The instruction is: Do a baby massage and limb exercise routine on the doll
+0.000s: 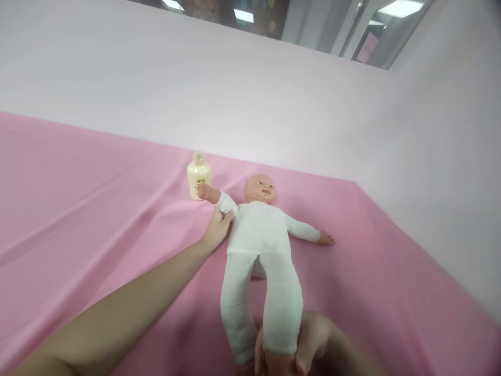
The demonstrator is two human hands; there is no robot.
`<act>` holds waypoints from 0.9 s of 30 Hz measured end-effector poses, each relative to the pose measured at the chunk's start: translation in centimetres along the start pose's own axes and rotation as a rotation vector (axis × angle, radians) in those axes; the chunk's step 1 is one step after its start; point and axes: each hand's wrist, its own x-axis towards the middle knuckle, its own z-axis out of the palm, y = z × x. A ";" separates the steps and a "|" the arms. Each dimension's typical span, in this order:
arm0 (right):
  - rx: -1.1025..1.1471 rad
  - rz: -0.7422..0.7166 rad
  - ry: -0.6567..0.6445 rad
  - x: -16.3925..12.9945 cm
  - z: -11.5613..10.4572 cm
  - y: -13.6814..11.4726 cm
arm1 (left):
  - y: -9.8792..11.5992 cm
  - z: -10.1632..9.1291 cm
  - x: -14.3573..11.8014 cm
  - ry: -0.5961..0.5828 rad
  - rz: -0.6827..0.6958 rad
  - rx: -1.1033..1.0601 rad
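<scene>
A baby doll point(258, 227) with a bald head and a white cloth body lies face up on a pink cloth. My left hand point(218, 228) is closed around the doll's upper arm on the left side, which is bent up. Around the doll's lower leg on the right side, near the ankle, my right hand point(311, 337) is wrapped, its fingers partly hidden behind the leg. The doll's other arm stretches out to the right on the cloth.
A pale yellow pump bottle point(199, 177) with a drawn face stands just behind the doll's raised hand. The pink cloth point(117, 193) has folds on the left. A white wall point(195, 83) rises behind, with a window point(305, 26) above it.
</scene>
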 end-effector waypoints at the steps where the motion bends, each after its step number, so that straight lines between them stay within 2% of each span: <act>1: -0.042 -0.010 -0.074 0.1 -0.6 0.1 | 0.2 -0.1 0.0 0.019 -0.010 -0.017; 3: -0.069 -0.060 -0.187 0.3 -1.7 0.3 | 0.5 -0.1 0.0 0.038 -0.017 -0.031; 6: -0.132 -0.098 -0.276 0.4 -2.8 0.3 | 0.7 -0.1 -0.2 0.033 -0.019 -0.020; 8: -0.154 -0.117 -0.328 0.2 -2.7 0.3 | 0.6 0.0 -0.3 0.005 0.001 -0.001; 10: -0.043 -0.166 -0.321 -0.1 -2.1 0.3 | 0.4 0.1 -0.4 -0.071 0.085 0.038; 13: 0.313 -0.339 -0.095 -0.6 -0.7 0.1 | 0.3 0.0 -0.6 -0.230 0.359 0.175; 15: 0.459 -0.425 0.205 -0.8 0.0 -0.4 | 0.3 -0.2 -0.7 -0.296 0.522 0.296; 17: 0.529 -0.452 0.404 -0.7 0.2 -1.1 | 0.4 -0.4 -0.8 -0.323 0.596 0.388; 18: 0.548 -0.456 0.455 -0.7 0.1 -1.4 | 0.4 -0.5 -0.8 -0.331 0.609 0.413; 20: 0.563 -0.461 0.485 -0.4 0.0 -1.9 | 0.5 -0.5 -0.8 -0.334 0.612 0.422; 23: 0.555 -0.453 0.455 -0.2 0.0 -2.0 | 0.3 -0.4 -0.7 -0.295 0.572 0.353; 25: 0.524 -0.437 0.424 -0.1 0.3 -1.8 | 0.1 -0.2 -0.6 -0.249 0.500 0.271; 27: 0.450 -0.396 0.396 -0.3 0.6 -1.5 | -0.1 -0.1 -0.5 -0.194 0.366 0.179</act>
